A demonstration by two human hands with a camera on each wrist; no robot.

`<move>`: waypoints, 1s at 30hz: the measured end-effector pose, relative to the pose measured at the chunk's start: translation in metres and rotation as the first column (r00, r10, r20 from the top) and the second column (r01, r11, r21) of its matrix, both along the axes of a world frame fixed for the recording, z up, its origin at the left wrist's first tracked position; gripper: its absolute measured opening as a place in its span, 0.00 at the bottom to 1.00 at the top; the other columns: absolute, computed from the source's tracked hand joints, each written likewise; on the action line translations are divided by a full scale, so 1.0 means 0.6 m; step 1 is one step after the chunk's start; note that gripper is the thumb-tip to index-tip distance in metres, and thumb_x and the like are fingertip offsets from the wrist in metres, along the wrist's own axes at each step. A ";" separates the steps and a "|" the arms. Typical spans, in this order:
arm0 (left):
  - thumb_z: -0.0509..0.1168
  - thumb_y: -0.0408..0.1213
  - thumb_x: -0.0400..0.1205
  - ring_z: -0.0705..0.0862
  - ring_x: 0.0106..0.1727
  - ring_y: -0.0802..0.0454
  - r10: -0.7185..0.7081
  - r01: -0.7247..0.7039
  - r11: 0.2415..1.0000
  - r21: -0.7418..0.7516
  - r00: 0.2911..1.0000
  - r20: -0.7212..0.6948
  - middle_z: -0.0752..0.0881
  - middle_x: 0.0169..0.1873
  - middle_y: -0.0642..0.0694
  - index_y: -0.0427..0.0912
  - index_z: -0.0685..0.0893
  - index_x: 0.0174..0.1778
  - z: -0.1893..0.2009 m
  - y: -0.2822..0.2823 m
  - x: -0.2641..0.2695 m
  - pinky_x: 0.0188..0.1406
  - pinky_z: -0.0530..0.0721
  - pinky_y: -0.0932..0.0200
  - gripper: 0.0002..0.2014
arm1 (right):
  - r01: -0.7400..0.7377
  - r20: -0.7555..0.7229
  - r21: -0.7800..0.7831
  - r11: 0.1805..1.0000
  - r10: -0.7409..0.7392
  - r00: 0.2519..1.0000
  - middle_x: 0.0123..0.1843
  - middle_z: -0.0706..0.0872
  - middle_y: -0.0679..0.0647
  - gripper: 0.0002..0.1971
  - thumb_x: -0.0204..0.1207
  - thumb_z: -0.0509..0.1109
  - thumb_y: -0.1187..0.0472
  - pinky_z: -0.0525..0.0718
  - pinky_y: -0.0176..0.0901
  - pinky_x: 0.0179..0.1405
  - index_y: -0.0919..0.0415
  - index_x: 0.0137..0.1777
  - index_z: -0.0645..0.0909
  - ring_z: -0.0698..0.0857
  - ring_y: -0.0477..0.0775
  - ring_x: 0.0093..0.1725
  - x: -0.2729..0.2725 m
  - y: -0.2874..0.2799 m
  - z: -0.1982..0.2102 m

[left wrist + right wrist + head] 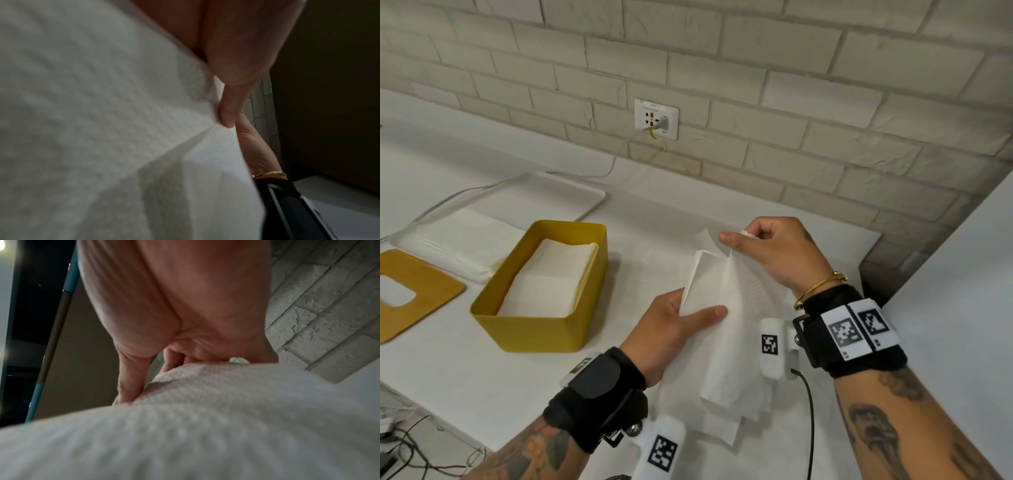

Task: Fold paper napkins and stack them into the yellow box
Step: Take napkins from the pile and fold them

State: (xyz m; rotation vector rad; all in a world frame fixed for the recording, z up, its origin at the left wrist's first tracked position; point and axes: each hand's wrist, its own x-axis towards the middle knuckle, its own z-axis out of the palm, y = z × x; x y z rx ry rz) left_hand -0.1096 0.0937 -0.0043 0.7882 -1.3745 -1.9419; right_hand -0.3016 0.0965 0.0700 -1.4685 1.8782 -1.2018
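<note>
Thin napkin point(726, 318) up off the counter point(482, 383), held between both hands just right of the yellow box point(541, 291). Right hand point(774, 253) at the far top corner, thumb and forefinger closed in a pinch on the paper, other fingers curled behind. Left hand point(674, 329) lower down, thumb laid across the front of the fold, remaining fingers hidden behind the sheet, so clamped on it rather than spread.

Risks from here, as a judgement: soft, embossed tissue, easy to tear if the two pinches pull apart too hard. Layers already fanning at the bottom edge, hanging uneven; a crooked crease likely unless those edges get squared first. Loose top flap near the right fingers point(732, 238), free to slip out and unfold. A fold left too wide for the box would buckle against its wall.

Look of the thing: white, dimpled texture plain in both wrist views, partly folded lengthwise into a long strip, one sharp crease on the left side, right panel semi-see-through.

Yellow box open, white folded napkins point(551, 274) already stacked inside, well below the rim. Wooden lid point(417, 291) lying flat to its left. Unfolded stack point(458, 243) on a white tray point(571, 195) behind.
</note>
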 end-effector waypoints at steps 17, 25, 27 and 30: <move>0.74 0.37 0.81 0.93 0.50 0.46 0.147 -0.108 0.972 -0.207 0.973 0.179 0.94 0.50 0.46 0.42 0.88 0.57 -0.013 -0.030 0.044 0.50 0.91 0.48 0.10 | 0.135 0.779 0.077 0.988 -0.144 0.610 0.58 0.93 0.59 0.12 0.81 0.75 0.58 0.89 0.48 0.51 0.64 0.60 0.88 0.91 0.62 0.59 0.015 0.060 -0.115; 0.60 0.48 0.90 0.91 0.58 0.42 0.214 -0.219 0.954 0.204 0.976 0.044 0.93 0.57 0.41 0.42 0.86 0.66 -0.023 -0.029 0.038 0.65 0.85 0.42 0.17 | 0.078 0.644 -0.161 0.984 0.044 0.764 0.55 0.94 0.57 0.11 0.81 0.71 0.66 0.91 0.47 0.51 0.60 0.61 0.85 0.93 0.56 0.56 0.011 0.091 -0.064; 0.59 0.51 0.90 0.92 0.59 0.44 0.223 -0.213 0.936 0.280 0.975 -0.003 0.92 0.58 0.42 0.43 0.87 0.66 -0.022 -0.030 0.035 0.65 0.84 0.44 0.19 | -0.050 0.672 -0.212 0.976 0.183 0.717 0.58 0.93 0.61 0.15 0.76 0.72 0.64 0.91 0.46 0.53 0.63 0.63 0.85 0.92 0.57 0.57 0.023 0.102 -0.051; 0.56 0.55 0.90 0.88 0.67 0.41 0.178 -0.153 0.931 0.332 0.983 -0.047 0.89 0.66 0.40 0.44 0.83 0.73 -0.023 -0.025 0.028 0.74 0.79 0.40 0.24 | -0.121 0.704 -0.209 0.970 0.236 0.670 0.57 0.93 0.63 0.17 0.75 0.72 0.63 0.92 0.47 0.51 0.65 0.63 0.84 0.92 0.59 0.56 0.045 0.098 -0.054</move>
